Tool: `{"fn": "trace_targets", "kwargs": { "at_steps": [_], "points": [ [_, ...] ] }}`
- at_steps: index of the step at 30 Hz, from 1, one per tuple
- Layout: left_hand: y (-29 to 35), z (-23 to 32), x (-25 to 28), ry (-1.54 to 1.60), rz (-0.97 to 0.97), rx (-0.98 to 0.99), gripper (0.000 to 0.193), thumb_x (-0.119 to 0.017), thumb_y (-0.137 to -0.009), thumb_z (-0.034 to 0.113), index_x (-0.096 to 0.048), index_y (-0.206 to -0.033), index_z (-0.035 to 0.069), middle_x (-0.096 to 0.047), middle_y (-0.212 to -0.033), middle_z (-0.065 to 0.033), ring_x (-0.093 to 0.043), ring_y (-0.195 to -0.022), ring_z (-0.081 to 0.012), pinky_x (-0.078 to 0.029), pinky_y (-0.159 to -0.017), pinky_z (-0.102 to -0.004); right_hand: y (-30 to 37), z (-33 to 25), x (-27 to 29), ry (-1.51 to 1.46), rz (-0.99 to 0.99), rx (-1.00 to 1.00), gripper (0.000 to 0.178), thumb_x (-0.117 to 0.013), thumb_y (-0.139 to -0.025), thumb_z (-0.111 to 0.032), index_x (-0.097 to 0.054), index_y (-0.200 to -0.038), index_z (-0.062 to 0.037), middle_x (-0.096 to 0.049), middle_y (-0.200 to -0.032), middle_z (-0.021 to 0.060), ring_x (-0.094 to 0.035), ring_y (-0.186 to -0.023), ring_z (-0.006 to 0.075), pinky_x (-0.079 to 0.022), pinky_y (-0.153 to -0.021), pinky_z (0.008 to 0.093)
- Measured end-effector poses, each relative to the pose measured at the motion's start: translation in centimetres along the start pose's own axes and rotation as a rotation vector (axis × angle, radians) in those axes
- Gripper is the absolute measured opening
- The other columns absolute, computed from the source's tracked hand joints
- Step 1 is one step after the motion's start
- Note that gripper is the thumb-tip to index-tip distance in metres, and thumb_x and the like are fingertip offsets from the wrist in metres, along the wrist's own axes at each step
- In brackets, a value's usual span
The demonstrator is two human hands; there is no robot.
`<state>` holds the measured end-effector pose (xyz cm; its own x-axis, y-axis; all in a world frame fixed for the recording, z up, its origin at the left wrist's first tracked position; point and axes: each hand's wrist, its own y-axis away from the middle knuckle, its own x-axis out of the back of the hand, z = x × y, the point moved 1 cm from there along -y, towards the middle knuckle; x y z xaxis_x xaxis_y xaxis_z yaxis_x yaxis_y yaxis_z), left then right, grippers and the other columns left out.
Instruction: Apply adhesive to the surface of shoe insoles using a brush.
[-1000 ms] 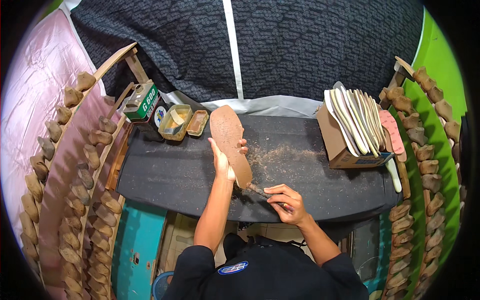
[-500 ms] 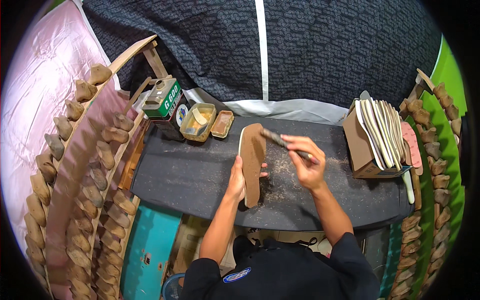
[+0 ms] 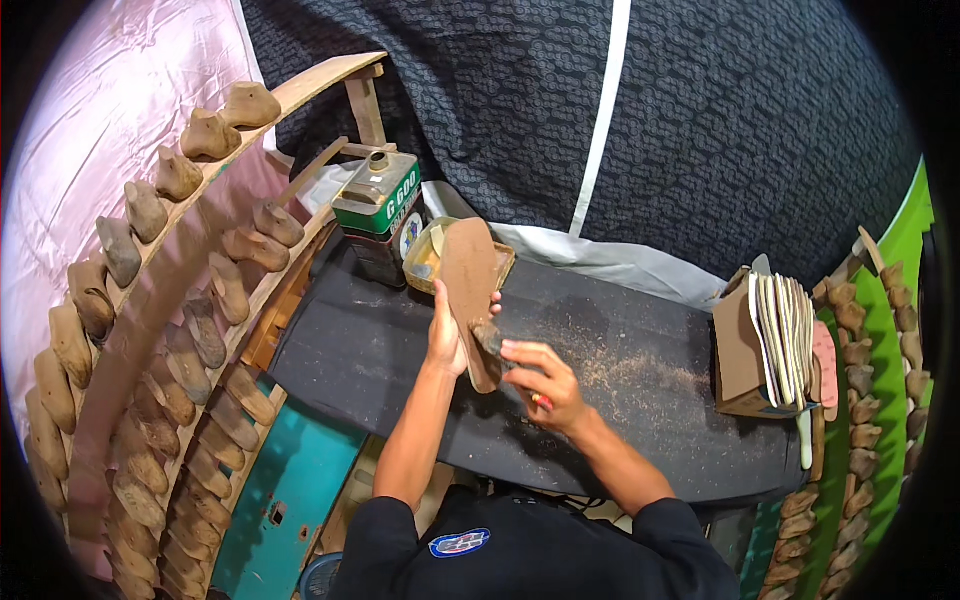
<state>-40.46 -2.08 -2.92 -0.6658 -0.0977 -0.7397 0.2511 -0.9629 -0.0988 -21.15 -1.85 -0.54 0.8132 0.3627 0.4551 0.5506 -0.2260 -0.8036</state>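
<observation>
My left hand (image 3: 446,335) grips a long brown shoe sole (image 3: 468,265) from its left edge, thumb along the side and fingertips showing past the right edge. The sole stands raised above the table, its broad end away from me. In my right hand (image 3: 550,388) is a dark, brush-like tool (image 3: 488,337) with a red spot at its near end. The tool's dark, thick tip lies against the lower half of the sole. Behind the sole, a shallow yellowish tub (image 3: 425,258) is partly hidden.
Brown shavings litter the dark table (image 3: 600,420). A green and dark metal can (image 3: 380,215) stands at the back left. A cardboard box (image 3: 738,345) at the right holds several pale soles (image 3: 785,335). Racks of wooden shoe lasts (image 3: 185,365) flank both sides.
The tool has come down from the sole's far end to its lower half. The sole now overlaps the tubs. The whole view has turned, shifting the box and can rightward.
</observation>
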Motion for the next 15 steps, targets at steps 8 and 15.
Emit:
{"fn": "trace_targets", "kwargs": {
  "at_steps": [8,15],
  "points": [
    [-2.9,3.8,2.9,0.001,0.077,-0.115,0.08,-0.029,-0.094,0.072,-0.051,-0.13,0.004,-0.067,-0.102,-0.0117,-0.062,-0.086,-0.0186,-0.05,-0.077,-0.0291,1.2,2.9,-1.5,-0.225,-0.077,-0.24,0.019,-0.067,-0.076,0.009,-0.067,-0.094,0.0004,-0.067,-0.109,0.0167,-0.065,-0.103,0.032,-0.052,-0.089,0.0393],
    [-2.4,4.6,5.8,0.009,0.116,-0.046,0.076,-0.029,-0.095,0.069,-0.05,-0.132,0.006,-0.067,-0.104,-0.0124,-0.061,-0.088,-0.0195,-0.05,-0.083,-0.0312,-1.6,11.1,-2.2,-0.282,0.453,-0.571,0.014,-0.058,-0.09,0.001,-0.066,-0.101,0.0015,-0.066,-0.114,0.0141,-0.062,-0.102,0.0187,-0.047,-0.091,0.0301]
  ]
}}
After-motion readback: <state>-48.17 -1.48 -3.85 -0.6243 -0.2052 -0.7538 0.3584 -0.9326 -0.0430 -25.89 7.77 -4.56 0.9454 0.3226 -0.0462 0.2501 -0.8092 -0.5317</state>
